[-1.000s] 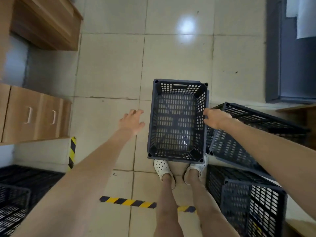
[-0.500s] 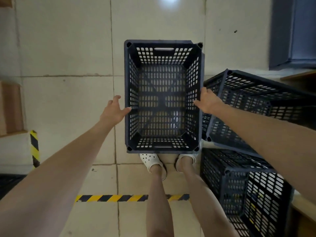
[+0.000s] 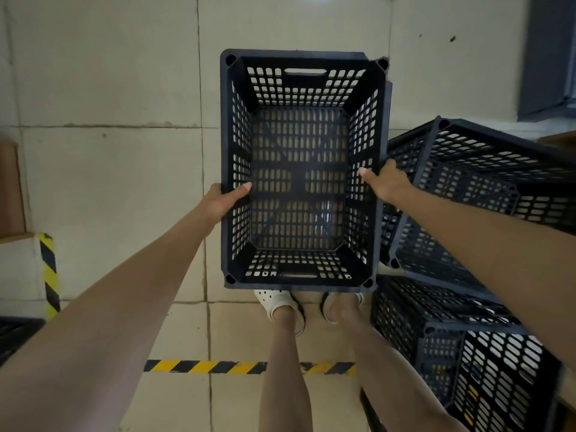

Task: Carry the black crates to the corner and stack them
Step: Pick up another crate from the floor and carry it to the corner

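An empty black slotted crate (image 3: 299, 57) sits in front of me, open side up, just beyond my feet. My left hand (image 3: 223, 201) grips its left rim, thumb hooked over the inside of the wall. My right hand (image 3: 386, 185) grips the right rim the same way, thumb inside. To the right, a second black crate (image 3: 486, 169) lies tilted on top of a third black crate (image 3: 467, 353) that stands on the floor.
Beige tiled floor (image 3: 118, 182) with yellow-black hazard tape (image 3: 205, 366) behind my feet and another strip (image 3: 50, 272) at left. A wooden cabinet edge (image 3: 12, 194) at far left, dark furniture (image 3: 548, 57) at upper right, more dark crates (image 3: 15, 335) at lower left.
My left hand has come in from beside the crate and taken hold of its left rim. My right thumb now hooks inside the right wall. The crate looks closer in view.
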`<control>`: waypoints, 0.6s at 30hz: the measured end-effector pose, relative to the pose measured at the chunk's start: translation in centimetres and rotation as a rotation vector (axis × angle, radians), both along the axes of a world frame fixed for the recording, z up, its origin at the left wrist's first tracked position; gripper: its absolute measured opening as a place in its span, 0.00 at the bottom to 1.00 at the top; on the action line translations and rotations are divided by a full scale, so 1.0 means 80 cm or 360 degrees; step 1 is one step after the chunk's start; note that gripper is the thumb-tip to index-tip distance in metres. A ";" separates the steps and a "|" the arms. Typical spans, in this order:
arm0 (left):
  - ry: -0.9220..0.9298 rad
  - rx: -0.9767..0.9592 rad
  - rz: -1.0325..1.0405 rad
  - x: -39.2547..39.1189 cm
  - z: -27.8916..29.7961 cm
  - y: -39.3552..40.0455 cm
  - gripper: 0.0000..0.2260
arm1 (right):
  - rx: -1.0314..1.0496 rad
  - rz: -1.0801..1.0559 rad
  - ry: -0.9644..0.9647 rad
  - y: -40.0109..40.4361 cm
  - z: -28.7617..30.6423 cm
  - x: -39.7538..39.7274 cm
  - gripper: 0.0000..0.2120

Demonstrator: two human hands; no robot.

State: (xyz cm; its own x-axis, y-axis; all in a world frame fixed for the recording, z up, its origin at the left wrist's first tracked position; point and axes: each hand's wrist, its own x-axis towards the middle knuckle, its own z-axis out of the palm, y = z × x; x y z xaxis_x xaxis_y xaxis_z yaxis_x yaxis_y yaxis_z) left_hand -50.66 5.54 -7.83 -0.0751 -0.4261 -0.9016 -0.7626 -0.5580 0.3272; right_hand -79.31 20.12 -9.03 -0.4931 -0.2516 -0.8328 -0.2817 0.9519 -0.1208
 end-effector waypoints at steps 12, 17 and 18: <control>-0.0175 0.0034 -0.0060 0.024 0.047 -0.010 0.40 | 0.0082 -0.0051 -0.0162 -0.001 0.064 0.004 0.44; -0.0213 -0.0002 -0.0151 0.041 0.097 -0.019 0.36 | 0.0058 0.0053 -0.0185 -0.014 0.128 0.016 0.38; -0.0226 -0.0003 -0.0164 0.045 0.112 -0.021 0.36 | 0.0057 0.0083 -0.0193 -0.017 0.144 0.019 0.37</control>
State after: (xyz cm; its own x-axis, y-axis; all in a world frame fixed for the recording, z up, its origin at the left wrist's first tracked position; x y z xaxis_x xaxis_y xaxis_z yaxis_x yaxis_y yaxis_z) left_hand -47.05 3.86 1.13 0.0094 -0.4245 -0.9054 -0.8543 -0.4740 0.2134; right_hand -77.77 18.73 2.50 -0.3756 -0.2433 -0.8943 -0.3163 0.9406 -0.1231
